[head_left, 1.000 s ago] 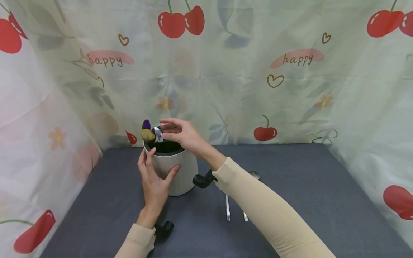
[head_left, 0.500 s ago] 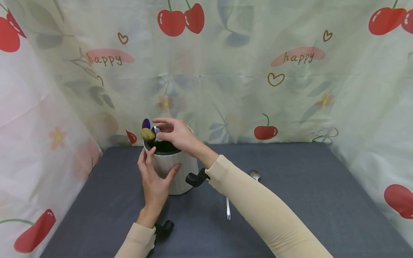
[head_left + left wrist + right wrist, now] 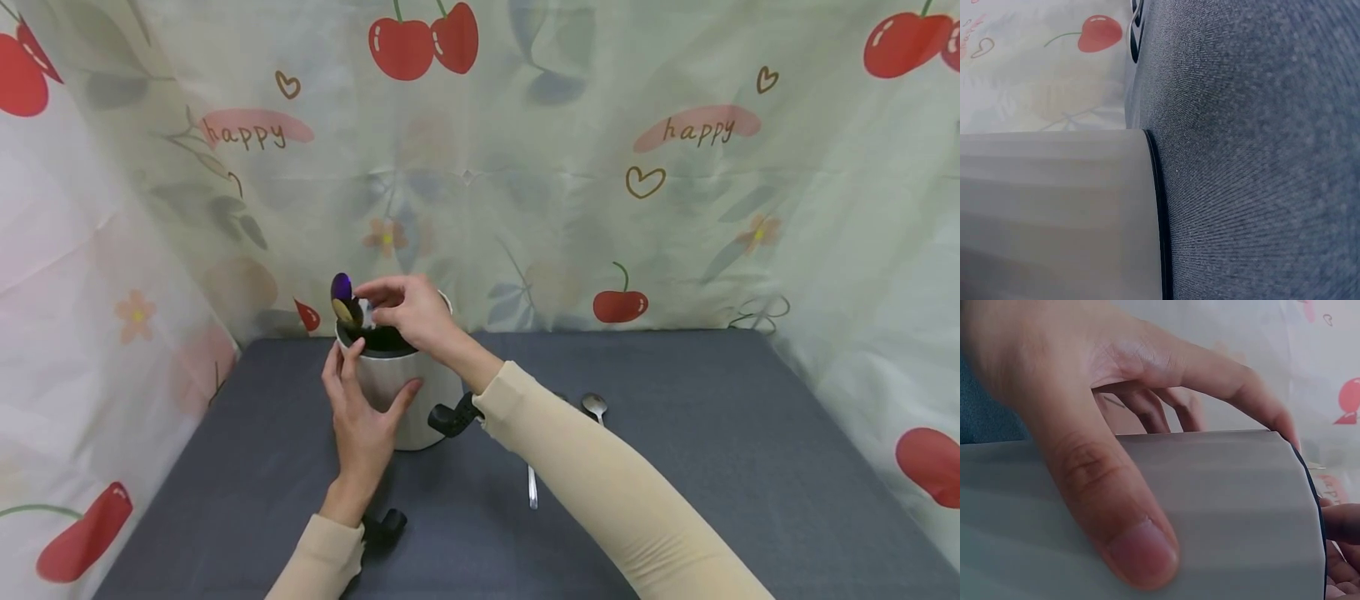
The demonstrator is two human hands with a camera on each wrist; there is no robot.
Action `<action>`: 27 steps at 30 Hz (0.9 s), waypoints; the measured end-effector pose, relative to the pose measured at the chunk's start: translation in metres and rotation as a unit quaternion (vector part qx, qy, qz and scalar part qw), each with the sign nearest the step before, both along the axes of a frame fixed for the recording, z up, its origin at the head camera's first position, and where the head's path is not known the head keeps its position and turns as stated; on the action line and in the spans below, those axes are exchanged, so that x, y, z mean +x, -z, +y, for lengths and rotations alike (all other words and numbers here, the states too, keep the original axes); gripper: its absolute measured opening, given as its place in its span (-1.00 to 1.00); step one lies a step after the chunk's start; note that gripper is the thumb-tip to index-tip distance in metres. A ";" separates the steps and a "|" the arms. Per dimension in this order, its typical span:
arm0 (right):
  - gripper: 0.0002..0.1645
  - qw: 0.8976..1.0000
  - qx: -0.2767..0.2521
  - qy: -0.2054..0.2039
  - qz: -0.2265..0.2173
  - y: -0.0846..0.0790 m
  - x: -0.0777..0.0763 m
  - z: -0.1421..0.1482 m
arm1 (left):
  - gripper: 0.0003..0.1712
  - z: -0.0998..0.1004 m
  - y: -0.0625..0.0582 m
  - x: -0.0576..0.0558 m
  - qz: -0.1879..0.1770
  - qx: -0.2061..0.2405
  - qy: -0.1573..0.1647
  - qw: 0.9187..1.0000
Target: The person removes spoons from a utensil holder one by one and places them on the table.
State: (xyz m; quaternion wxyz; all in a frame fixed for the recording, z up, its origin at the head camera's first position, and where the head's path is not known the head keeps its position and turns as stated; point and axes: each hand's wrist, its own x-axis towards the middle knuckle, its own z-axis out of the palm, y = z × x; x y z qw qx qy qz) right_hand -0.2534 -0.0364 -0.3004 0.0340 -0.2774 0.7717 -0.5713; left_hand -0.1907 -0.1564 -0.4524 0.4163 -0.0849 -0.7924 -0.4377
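Steadying the pale grey container [image 3: 416, 417], left of centre in the head view, my left hand [image 3: 365, 425] curls round its wall, thumb laid across the front and fingers wrapped about the side. One fingertip reaches the rim. The container stands upright on the dark grey table [image 3: 712, 467]; its base shows in the lower left of the left wrist view. I judge that wall stiff and smooth, so a broad hold like this should suit it, and a nudge up high might tip it.

Above the container's mouth, my right hand [image 3: 420, 312] pinches a silver spoon [image 3: 367, 313] at its upper end, between thumb and fingertips; how firmly, I can't tell. Just beside it, towards the left of the frame, a gold spoon [image 3: 343, 312] and a purple spoon [image 3: 341, 286] stand with their bowls up and their handles hidden inside. I expect the silver one to be light, rigid and hard to break, but slick on its polished curve. Its edges or neck would give a surer hold than the rounded face.

Right of centre, a loose spoon [image 3: 594, 405] lies on the table, partly covered by my sleeve [image 3: 600, 483]. I'd lift that one by its narrow neck.
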 end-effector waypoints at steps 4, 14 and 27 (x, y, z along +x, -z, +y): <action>-0.60 1.000 -0.004 0.006 0.004 -0.001 0.001 0.001 | 0.13 0.000 0.000 0.000 -0.003 0.000 -0.001 1.000; -0.61 0.999 -0.024 -0.009 -0.020 -0.003 0.006 0.004 | 0.12 0.000 -0.001 -0.001 0.000 -0.003 -0.002 1.000; -0.57 0.996 -0.082 -0.018 -0.028 0.000 0.005 0.017 | 0.14 0.000 -0.001 0.001 -0.016 0.001 -0.009 1.000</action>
